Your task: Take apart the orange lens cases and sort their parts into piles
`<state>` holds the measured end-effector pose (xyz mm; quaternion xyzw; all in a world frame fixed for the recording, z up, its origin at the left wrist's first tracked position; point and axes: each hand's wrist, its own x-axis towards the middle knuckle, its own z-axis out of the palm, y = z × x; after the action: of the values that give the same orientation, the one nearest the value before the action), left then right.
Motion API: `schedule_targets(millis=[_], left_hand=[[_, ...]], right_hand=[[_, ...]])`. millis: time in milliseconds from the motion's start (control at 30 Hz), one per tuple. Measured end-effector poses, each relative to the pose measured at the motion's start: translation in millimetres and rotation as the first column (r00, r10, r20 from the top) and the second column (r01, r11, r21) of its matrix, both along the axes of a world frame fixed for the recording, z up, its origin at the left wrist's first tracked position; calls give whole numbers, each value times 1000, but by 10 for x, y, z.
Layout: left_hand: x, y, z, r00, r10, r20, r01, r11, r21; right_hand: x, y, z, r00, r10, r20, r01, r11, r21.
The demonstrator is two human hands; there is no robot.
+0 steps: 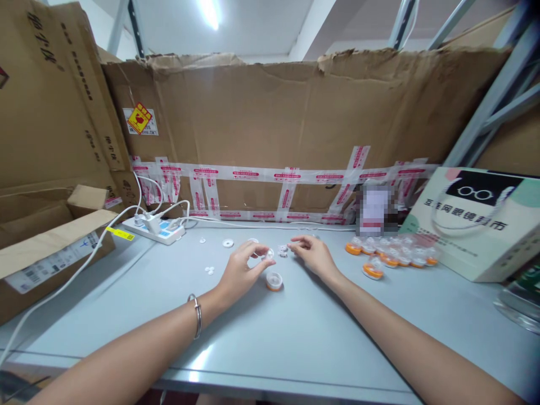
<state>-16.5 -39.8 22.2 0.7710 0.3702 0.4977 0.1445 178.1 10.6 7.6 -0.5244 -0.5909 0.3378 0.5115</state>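
Left hand (241, 269): pinches small whitish part (270, 254), shape indistinct. Right hand (315, 257): beside small pieces (283, 251); grip cannot be told. Clear vessel (517, 309): cut off at right edge.

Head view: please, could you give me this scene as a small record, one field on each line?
Left hand: the left hand pinches a small whitish part
Right hand: the right hand is beside small loose parts; contact unclear
Nearest container: orange-based round cup, upright, on the table
Left of hands: white ring, lying flat
Right of hands: group of orange-and-clear pieces
Back left: power strip with plugs inserted
Far right: printed bag with glasses picture
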Motion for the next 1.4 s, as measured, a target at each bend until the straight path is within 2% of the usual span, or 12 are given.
schedule_targets(millis=[133, 267, 333, 400, 500, 733, 933, 1133, 1167, 1233, 1300, 1400], left_hand=[[0, -18, 27, 1000, 9, -19, -9, 1000, 10], [4, -48, 26, 997, -34, -72, 34, 999, 1], [7, -53, 11, 992, -78, -101, 78, 997, -12], [6, -46, -4, 990, -81, -117, 80, 997, -15], [-16, -22, -11, 993, -29, -114, 27, 999, -22], [-64, -35, 13, 989, -28, -144, 17, 997, -79], [-78, -43, 29, 980, -70, -188, 48, 991, -123], [-119, -34, 20, 948, -164, -274, 87, 958, -273], [-123, -34, 13, 938, -183, -295, 94, 952, -291], [-125, -34, -5, 919, -214, -331, 108, 945, -310], [-114, -30, -24, 906, -229, -357, 110, 940, -324], [-85, -13, -53, 899, -215, -382, 84, 939, -333]], right_hand=[[-125, -187, 134, 993, 109, -52, -108, 994, 12], [-322, -430, 200, 892, 407, -196, -424, 905, -47], [-340, -456, 198, 874, 437, -212, -456, 889, -45], [-258, -391, 187, 919, 368, -144, -376, 926, -35], [24, -186, 167, 989, 145, 27, -145, 989, -14], [628, 146, 56, 975, 12, 220, 7, 996, -84], [689, 188, -33, 926, 4, 378, 54, 988, -142], [524, 8, 167, 869, -129, 478, 146, 989, 1], [450, -56, 201, 874, -90, 477, 98, 995, 7], [270, -199, 234, 892, 134, 432, -126, 991, -46], [83, -332, 219, 853, 373, 366, -349, 928, -132], [-119, -455, 149, 789, 509, 345, -475, 861, -183]])
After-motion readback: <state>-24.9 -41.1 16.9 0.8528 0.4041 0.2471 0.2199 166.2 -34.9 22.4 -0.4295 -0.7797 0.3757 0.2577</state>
